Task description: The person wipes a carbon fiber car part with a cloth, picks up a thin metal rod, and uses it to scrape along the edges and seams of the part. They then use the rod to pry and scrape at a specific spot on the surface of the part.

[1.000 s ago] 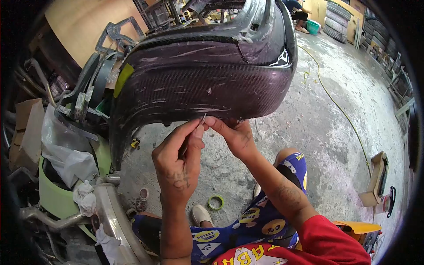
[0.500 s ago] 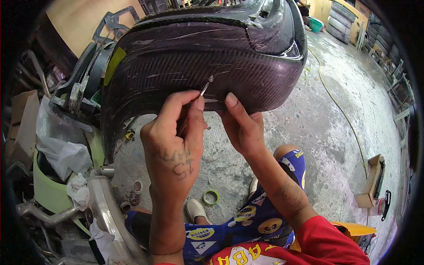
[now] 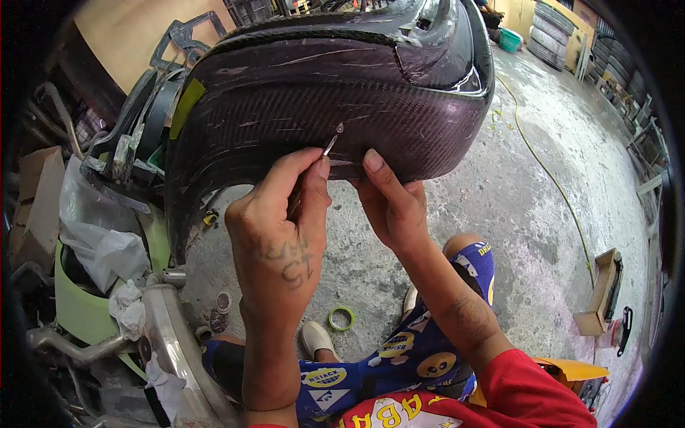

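A dark carbon-fibre car body part point(image 3: 285, 118), scratched and glossy, spans the upper middle. My left hand point(image 3: 282, 221) pinches a thin metal tool point(image 3: 330, 145) between thumb and forefinger; its tip touches or nearly touches a small chipped spot point(image 3: 340, 128) on the weave. To the right, my right hand point(image 3: 391, 200) holds the part's lower edge, thumb on the front face and the other fingers mostly hidden behind it. Yellow-green tape point(image 3: 187, 108) is stuck on the part's left side.
A roll of green tape point(image 3: 341, 318) lies on the concrete floor point(image 3: 528, 235). At left are a green bumper point(image 3: 82, 310), plastic wrapping point(image 3: 100, 239) and a metal pipe point(image 3: 175, 342). An open cardboard box point(image 3: 598, 296) is at right, with stacked tires point(image 3: 549, 36) behind.
Both hands keep nearly the same places and grips. My left hand has turned very slightly, and the view has shifted a little.
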